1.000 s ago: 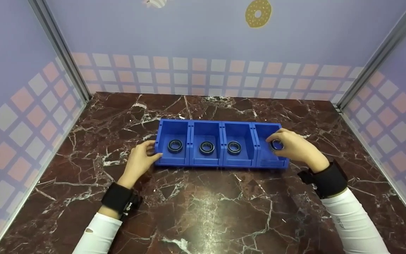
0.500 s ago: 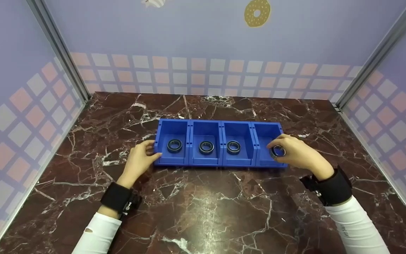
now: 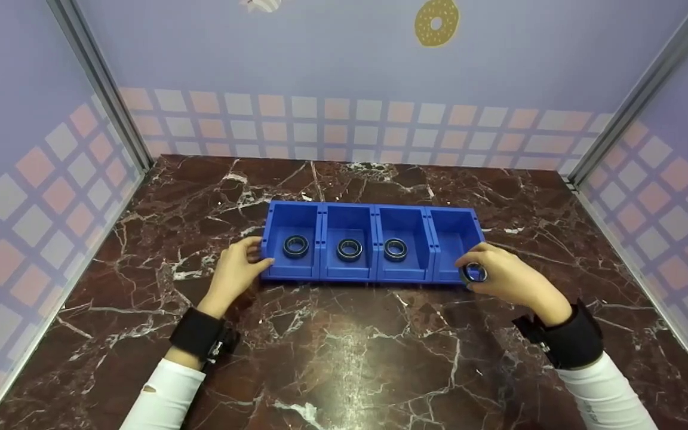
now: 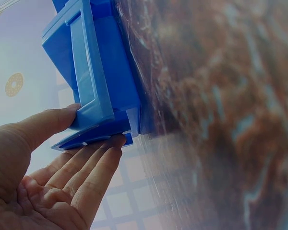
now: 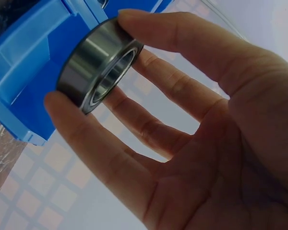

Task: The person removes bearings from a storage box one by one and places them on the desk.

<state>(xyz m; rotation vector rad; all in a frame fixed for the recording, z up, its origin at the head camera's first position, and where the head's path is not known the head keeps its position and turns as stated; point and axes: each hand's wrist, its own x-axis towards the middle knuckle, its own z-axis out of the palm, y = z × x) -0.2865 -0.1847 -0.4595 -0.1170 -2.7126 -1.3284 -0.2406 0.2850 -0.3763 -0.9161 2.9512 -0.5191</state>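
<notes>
A row of joined blue storage bins (image 3: 347,275) stands on the marbled table, with several compartments side by side. My right hand (image 3: 511,278) pinches a metal ball bearing (image 5: 89,62) between thumb and fingertips, over the front corner of the rightmost compartment (image 3: 450,239). In the right wrist view the bearing is tilted, its shiny outer ring toward the camera. At the row's left end, my left hand (image 3: 236,273) holds the bin wall, thumb (image 4: 62,119) at the front lip and fingers along the outer side. One bearing each lies in the left (image 3: 295,246), second (image 3: 349,249) and third (image 3: 395,249) compartments.
Dark red marbled tabletop (image 3: 356,358) surrounds the bins. Lilac panels with a pink and white check pattern (image 3: 338,128) close off the back and both sides, joined by grey metal posts (image 3: 105,89) at the corners.
My right hand has drawn the bearing toward the front of the rightmost compartment, uncovering more of its inside. The left hand and the other bearings have kept their places.
</notes>
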